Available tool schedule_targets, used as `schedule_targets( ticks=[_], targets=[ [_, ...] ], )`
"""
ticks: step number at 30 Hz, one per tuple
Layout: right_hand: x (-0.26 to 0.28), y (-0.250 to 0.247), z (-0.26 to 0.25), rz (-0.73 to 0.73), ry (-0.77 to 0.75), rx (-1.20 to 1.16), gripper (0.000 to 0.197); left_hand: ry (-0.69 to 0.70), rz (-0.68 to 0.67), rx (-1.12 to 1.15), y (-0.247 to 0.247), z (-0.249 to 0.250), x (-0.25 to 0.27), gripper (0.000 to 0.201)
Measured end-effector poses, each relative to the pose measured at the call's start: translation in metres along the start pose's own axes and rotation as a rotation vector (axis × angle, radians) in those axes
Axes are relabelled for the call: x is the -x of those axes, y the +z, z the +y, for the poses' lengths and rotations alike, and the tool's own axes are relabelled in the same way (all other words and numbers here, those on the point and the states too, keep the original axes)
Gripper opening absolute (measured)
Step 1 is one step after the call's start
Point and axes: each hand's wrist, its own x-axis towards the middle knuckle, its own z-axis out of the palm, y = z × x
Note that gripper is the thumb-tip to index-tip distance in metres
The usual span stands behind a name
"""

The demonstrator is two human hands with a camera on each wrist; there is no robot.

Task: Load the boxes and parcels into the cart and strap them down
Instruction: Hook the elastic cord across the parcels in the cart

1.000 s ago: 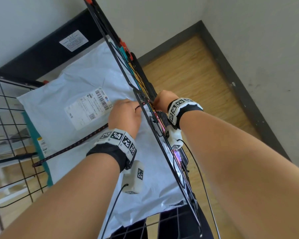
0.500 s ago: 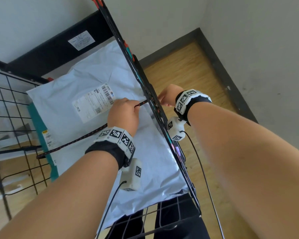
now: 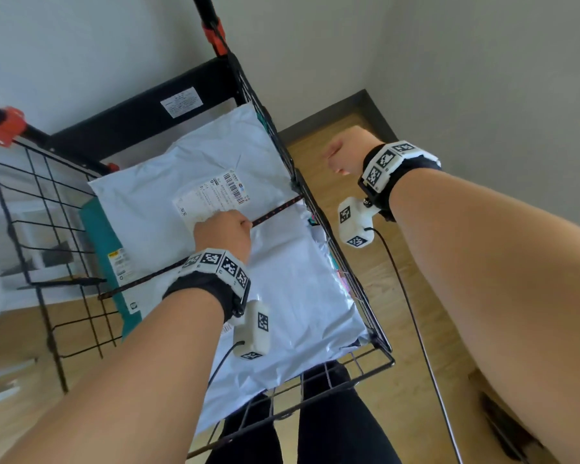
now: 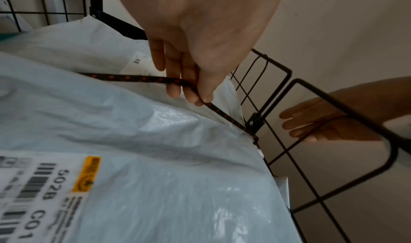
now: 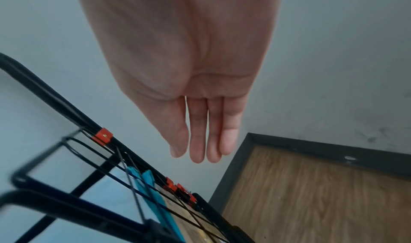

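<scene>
- Risk: black elastic cord with orange flecks (image 4: 142, 78) is stretched across the load, so if the left hand (image 3: 226, 234) lets go carelessly it may snap back or slide off the slick bag.
- Risk: the cord's far end meets the black wire-mesh cart (image 3: 318, 222) at its right side wall; the hook itself is not visible, so I can't tell if it is properly seated. A poor catch could pop loose.
- Left hand fingers (image 4: 189, 92) are curled round the cord, pinching it just above the bag.
- Right hand (image 5: 200, 123) is outside the cart's right wall, fingers straight and relaxed, holding nothing.
- Big pale grey plastic mailer bag (image 3: 282, 279) with white shipping label lies on top inside the cart, wrinkled and glossy; the cord crosses it diagonally.
- Teal parcel (image 3: 101, 229) edge shows beneath it on the left.
</scene>
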Motion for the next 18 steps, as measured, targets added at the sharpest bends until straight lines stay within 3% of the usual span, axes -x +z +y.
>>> schedule_targets(
  ticks=[5,14,16,18],
  targets=[
    [0.031,-0.016,-0.035,0.055,-0.010,0.058,0.026,0.014,-0.024,-0.072,-0.007,-0.019,0.009,0.033],
    [0.088,0.014,-0.109,0.434,-0.114,-0.097,0.018,0.015,-0.104,-0.129,-0.022,-0.085,0.035,0.031],
    [0.102,0.039,-0.122,0.403,-0.131,-0.063,0.014,0.025,-0.088,-0.127,-0.021,-0.103,0.040,0.031],
    [0.110,0.070,-0.128,0.281,-0.128,-0.018,0.013,0.032,-0.055,-0.097,-0.021,-0.118,0.043,0.031]
  ],
)
